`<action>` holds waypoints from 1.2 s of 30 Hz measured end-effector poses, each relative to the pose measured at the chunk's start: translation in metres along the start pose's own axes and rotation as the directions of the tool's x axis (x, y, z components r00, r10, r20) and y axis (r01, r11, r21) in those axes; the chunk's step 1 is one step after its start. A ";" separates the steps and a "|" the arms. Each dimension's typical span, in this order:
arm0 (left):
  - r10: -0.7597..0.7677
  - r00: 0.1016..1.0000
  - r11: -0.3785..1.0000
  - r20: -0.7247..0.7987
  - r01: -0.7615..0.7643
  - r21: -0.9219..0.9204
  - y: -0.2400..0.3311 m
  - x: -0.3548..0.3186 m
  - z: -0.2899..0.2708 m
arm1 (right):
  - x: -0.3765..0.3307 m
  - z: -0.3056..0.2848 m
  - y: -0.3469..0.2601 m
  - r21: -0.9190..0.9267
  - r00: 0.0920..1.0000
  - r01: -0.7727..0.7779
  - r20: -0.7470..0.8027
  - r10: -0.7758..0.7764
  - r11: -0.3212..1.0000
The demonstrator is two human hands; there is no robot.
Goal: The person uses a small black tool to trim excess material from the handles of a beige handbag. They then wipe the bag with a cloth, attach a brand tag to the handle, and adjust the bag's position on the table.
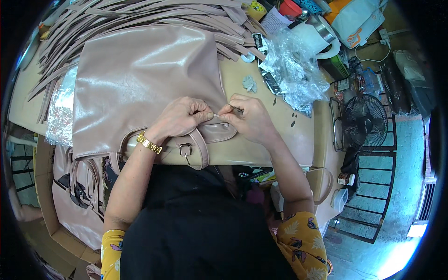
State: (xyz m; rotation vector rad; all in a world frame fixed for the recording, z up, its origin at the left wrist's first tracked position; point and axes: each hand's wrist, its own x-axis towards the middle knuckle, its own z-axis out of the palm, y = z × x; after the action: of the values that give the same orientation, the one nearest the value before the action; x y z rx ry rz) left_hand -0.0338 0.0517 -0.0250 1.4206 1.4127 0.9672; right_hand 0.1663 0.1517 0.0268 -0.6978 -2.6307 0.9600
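A large dusty-pink handbag point(144, 65) lies flat on the table, its opening toward me. Its looped handle point(201, 151) hangs over the front edge, beside a metal buckle point(185, 150). My left hand point(184, 116), with a gold watch point(149, 143) at the wrist, is closed in a pinch on the bag's edge near its right corner. My right hand point(251, 120) is closed too, fingertips almost against the left ones. A small, thin dark thing shows between its fingers; I cannot make out what it is. A short pale strip lies between both sets of fingertips.
Pink straps point(172, 21) are heaped at the back. Clear plastic bags point(298, 70) with dark tags lie back right, near a white kettle point(315, 35). A black fan point(365, 120) stands right. A cardboard box point(45, 186) at lower left holds more pink bags point(77, 210).
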 end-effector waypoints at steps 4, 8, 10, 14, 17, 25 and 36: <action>-0.084 0.996 0.996 -0.011 0.084 -0.036 -0.001 -0.001 0.000 | -0.003 0.013 -0.025 -0.517 0.972 0.171 -0.050 -0.229 0.839; -0.095 0.996 0.995 0.006 0.095 -0.037 -0.001 0.000 0.000 | -0.009 0.024 -0.017 -0.376 0.937 0.177 -0.218 -0.273 0.909; -0.026 1.000 0.997 0.012 0.027 -0.069 -0.003 0.000 0.000 | -0.010 0.025 -0.014 -0.082 0.930 0.124 -0.337 -0.144 0.989; 0.046 0.999 0.986 0.004 -0.045 -0.162 -0.010 -0.003 0.001 | -0.024 0.010 -0.008 0.654 0.953 -0.088 -0.165 0.255 0.751; 0.148 0.989 0.971 -0.010 -0.147 -0.188 -0.014 -0.002 0.002 | -0.035 -0.003 -0.002 0.622 0.912 -0.161 -0.203 0.357 0.766; 0.065 0.994 0.997 -0.082 -0.062 0.034 0.000 0.000 0.005 | -0.029 0.019 -0.002 0.278 0.944 -0.163 -0.234 0.232 0.947; 0.205 0.927 0.952 -0.315 -0.114 0.284 0.086 -0.074 0.045 | -0.027 0.036 -0.005 0.126 0.909 -0.238 -0.321 0.266 0.963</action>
State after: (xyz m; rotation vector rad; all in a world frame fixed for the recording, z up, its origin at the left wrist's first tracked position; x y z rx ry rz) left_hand 0.0317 -0.0213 0.0470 1.6400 1.7509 1.2126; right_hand 0.1734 0.1148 0.0011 -1.0957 -2.2266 0.9162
